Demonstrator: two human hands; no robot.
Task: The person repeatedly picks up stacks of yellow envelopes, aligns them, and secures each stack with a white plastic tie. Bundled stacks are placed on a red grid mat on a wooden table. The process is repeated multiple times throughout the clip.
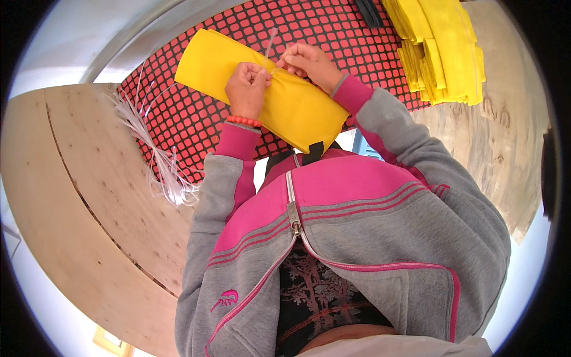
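A folded yellow fabric bundle (306, 113) lies slantwise in front of me, drawn in and creased around its middle. A thin whitish strip (271, 41) stands up from the far edge of that pinched waist. My left hand (245, 89), with a red bead bracelet at the wrist, rests on the bundle, its thumb and fingers closed at the gathered part. Across from it, my right hand (314, 64) is closed in a pinch beside the strip; what lies between its fingertips is too small to make out. A black strap (313, 152) sticks out at the bundle's near end.
A red-and-black patterned cover (333, 24) lies under the work. Loose white strips (163, 169) spread over its left edge onto the wooden table (113, 166). Stacked yellow fabric pieces (443, 47) stand at the far right, with dark straps (369, 13) beside them.
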